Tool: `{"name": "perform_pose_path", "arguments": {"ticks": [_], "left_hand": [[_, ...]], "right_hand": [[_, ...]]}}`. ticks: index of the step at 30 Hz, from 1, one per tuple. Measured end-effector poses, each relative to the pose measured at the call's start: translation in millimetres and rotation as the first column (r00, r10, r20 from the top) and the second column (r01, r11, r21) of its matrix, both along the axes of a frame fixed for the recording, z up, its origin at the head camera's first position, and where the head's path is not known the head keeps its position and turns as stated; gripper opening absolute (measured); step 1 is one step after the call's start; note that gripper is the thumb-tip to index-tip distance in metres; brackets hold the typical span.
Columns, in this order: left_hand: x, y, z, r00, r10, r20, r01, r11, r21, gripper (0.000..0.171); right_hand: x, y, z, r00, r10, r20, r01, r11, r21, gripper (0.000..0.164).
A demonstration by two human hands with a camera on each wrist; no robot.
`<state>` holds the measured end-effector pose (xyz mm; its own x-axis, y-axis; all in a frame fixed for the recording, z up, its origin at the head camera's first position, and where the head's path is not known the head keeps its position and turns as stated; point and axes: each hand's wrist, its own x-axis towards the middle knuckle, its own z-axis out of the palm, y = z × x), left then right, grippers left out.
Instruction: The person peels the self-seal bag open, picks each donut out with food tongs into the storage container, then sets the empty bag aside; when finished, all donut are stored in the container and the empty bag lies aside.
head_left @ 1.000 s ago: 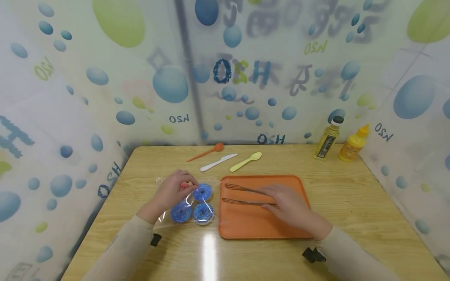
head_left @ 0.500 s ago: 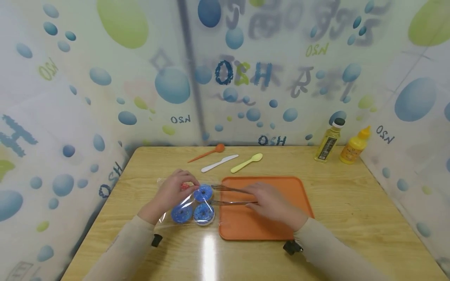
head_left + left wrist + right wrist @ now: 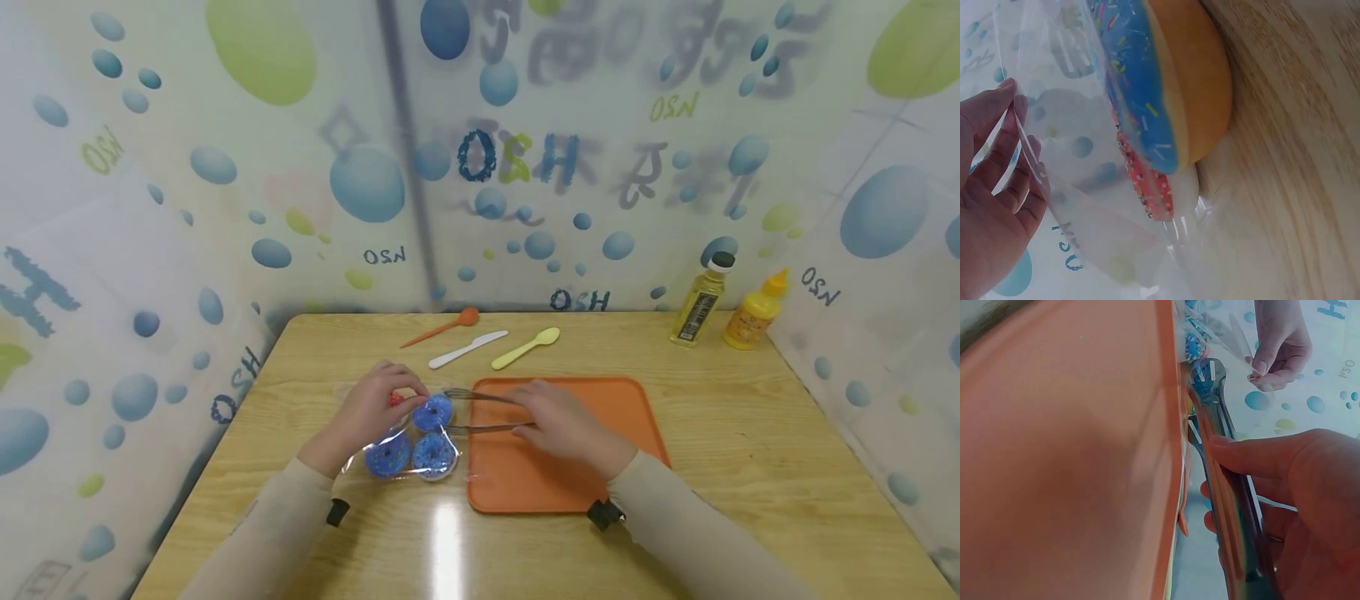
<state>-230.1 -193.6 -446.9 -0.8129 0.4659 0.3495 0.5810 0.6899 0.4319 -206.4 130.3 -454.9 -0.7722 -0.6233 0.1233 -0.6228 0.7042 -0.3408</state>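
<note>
My left hand [image 3: 375, 408] pinches the lifted edge of a clear plastic bag [image 3: 1094, 212] between thumb and fingers. Inside the bag lie three blue-iced doughnuts [image 3: 433, 455] with sprinkles and a red-topped doughnut [image 3: 1144, 178], partly hidden by the hand in the head view. My right hand [image 3: 566, 421] grips metal tongs [image 3: 1235, 506], thumb on one arm and fingers on the other. The tongs point left with their arms spread, and their tips reach the bag's right side, beside the far blue doughnut [image 3: 432, 412].
An orange tray [image 3: 562, 492] lies beneath the right hand. Behind it are an orange spoon-like utensil [image 3: 442, 327], a white knife [image 3: 468, 349] and a yellow spoon [image 3: 527, 348]. An oil bottle [image 3: 699, 304] and a yellow squeeze bottle [image 3: 753, 317] stand at the back right.
My right hand has carried the tongs leftward from over the tray, so their tips now meet the bag. My left hand keeps its pinch on the bag with hardly any movement.
</note>
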Motion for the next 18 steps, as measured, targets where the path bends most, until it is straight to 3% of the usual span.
{"name": "perform_pose_path", "arguments": {"ticks": [10,18], "left_hand": [[0.9,-4,1.9,0.999,0.017,0.03,-0.017,1.0,-0.008,0.001],[-0.4,-5,0.2,1.0,0.01,0.024,-0.01,1.0,-0.002,0.003]], "right_hand": [[-2.2,-4,-1.1,0.998,0.036,-0.046,-0.035,0.999,0.014,0.068],[-0.7,7,-4.9,0.996,0.022,-0.083,-0.028,0.996,-0.079,0.066]]}}
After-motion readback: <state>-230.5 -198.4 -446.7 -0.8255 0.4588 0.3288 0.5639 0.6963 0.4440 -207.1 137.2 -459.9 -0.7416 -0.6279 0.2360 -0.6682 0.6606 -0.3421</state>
